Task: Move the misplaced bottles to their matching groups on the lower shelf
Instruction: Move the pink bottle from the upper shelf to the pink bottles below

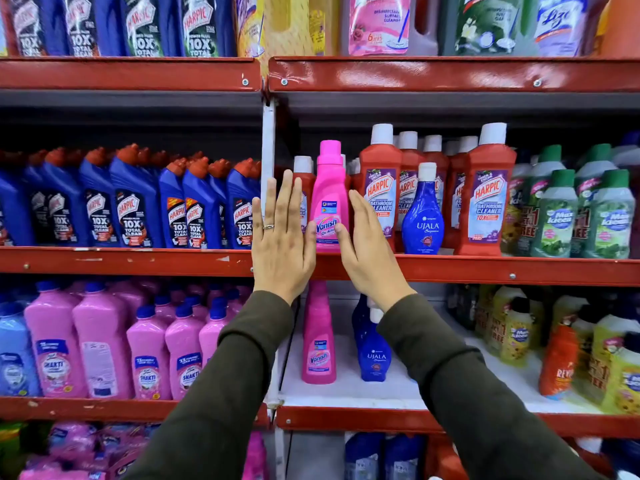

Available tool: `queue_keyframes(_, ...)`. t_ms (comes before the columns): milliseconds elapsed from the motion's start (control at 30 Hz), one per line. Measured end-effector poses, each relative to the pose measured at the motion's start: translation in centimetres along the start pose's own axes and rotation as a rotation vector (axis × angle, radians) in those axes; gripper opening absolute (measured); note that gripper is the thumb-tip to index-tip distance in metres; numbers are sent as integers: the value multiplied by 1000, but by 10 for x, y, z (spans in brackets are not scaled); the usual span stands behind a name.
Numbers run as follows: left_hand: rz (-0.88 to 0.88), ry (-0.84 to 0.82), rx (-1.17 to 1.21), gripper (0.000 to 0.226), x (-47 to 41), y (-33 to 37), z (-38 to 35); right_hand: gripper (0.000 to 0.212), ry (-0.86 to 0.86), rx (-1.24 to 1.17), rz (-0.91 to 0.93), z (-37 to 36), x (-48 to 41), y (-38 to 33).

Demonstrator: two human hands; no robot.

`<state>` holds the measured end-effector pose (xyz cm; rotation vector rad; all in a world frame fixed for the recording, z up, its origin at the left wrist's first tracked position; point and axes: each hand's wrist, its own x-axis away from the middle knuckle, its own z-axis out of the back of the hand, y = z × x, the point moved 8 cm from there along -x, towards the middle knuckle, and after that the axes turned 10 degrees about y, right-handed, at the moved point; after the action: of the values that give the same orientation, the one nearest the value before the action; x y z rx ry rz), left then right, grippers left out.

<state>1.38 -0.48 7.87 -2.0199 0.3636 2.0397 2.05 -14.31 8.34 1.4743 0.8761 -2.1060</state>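
Pink Vanish bottle (pixel 329 199) is standing upright at the front of the middle shelf (pixel 485 268), among red Harpic bottles (pixel 381 199). Both hands are flanking it with flat, spread fingers, gripping nothing: the left hand (pixel 280 237) is just beside its left side, and the right hand (pixel 367 247) is at its right side with the thumb touching the label. A blue Ujala bottle (pixel 422 216) is standing further right. Below, on the lower shelf (pixel 346 393), another Vanish (pixel 317 344) and more Ujala (pixel 374 348) are standing.

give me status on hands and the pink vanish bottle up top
Both hands open: left hand, right hand flank the pink Vanish bottle, no grip yet. Red Harpic bottles crowd behind.
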Motion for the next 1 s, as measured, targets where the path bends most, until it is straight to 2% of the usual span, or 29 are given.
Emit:
queue_keyframes(200,47,-85,-31,64,30,-36,-22,54,-99,-127,-376,-27,-17,30)
queue_keyframes(333,56,-151,-54,63,52,-53,-41,47,-201,-182,-486,-37,-24,43)
queue_keyframes(467,56,-194,-65,62,66,-55,-55,49,-225,-293,-568,-40,-26,51)
queue_keyframes(667,42,-177,-84,60,67,-57,-57,56,-167,-371,-554,-38,-24,50)
queue_keyframes(1000,32,-177,-119,59,67,-57,-59,52,-69,-495,-505,-20,-39,40)
